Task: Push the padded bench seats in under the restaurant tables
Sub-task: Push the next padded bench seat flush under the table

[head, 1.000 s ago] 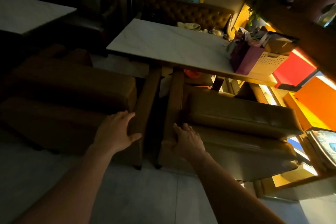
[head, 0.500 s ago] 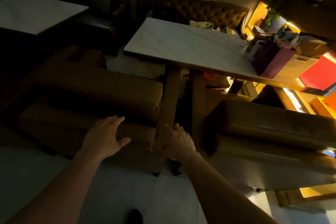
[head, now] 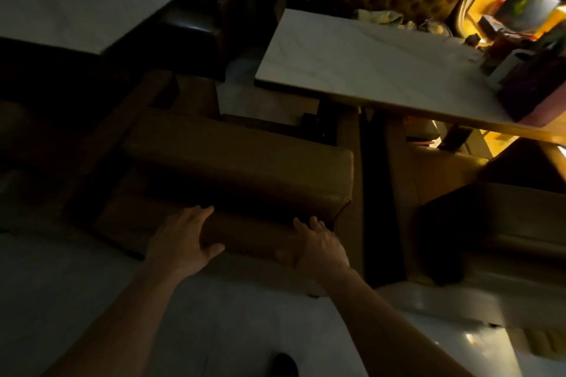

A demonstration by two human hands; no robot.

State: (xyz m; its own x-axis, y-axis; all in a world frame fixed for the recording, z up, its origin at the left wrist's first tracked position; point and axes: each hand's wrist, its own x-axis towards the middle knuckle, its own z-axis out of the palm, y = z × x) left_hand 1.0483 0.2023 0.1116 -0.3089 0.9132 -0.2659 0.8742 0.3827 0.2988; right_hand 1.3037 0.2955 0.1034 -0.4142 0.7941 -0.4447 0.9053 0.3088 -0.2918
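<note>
Left hand [head: 186, 236]: flat on the padded bench seat [head: 235, 174], fingers spread wide, gripping nothing.
Right hand [head: 318, 243]: fingers spread, pressed on the same seat's near edge.
Bench seat: stood between two marble-topped surfaces [head: 367, 64], beside a second bench [head: 490, 223].

Pale tiled floor [head: 76, 300], padded bench [head: 239, 168] standing on it, second bench [head: 496, 223] alongside

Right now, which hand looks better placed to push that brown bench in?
Probably the left hand: it lies flat nearer the middle of the bench. The right hand sits by its end, likelier to swing it.
</note>
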